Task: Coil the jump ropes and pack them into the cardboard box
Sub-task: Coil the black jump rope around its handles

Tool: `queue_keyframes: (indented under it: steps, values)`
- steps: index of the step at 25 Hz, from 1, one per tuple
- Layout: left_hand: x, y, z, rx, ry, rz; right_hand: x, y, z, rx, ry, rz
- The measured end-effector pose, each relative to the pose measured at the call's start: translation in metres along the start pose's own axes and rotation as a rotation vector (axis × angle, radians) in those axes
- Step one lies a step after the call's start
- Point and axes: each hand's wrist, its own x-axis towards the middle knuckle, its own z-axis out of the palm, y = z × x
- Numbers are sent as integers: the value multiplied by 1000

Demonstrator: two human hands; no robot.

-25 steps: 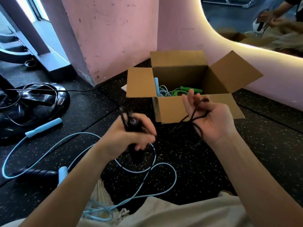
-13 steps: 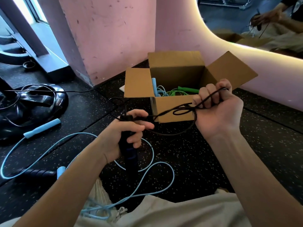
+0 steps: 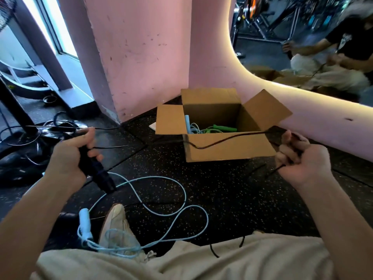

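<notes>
My left hand [image 3: 68, 156] grips the black handle [image 3: 96, 170] — my right hand [image 3: 300, 160] clenches the black rope [image 3: 222, 140], stretched before the cardboard box [image 3: 226, 150].

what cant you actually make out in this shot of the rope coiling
- Head view: the cardboard box front wall hides most of its inside; only part of a green rope and a blue handle show.
- Black rope: its loops are buried in the right hand.
- Black handle: its upper part is covered by the left hand.
- The mirror reflection at top right is blurred.
</notes>
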Motion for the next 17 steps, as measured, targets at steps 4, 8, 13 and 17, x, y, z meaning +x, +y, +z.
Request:
queue_keyframes:
  steps: [4,8,13,17]
  values:
    - [-7,19,-9,-42,55,76,5,11,-1,-112,-14,80]
    - [-17,36,7,-50,35,131,5,26,9,-209,-27,141]
    - [-24,48,24,-26,18,133,7,34,6,-194,-5,185]
    - [-34,59,30,-15,5,129,7,19,7,-201,-4,139]
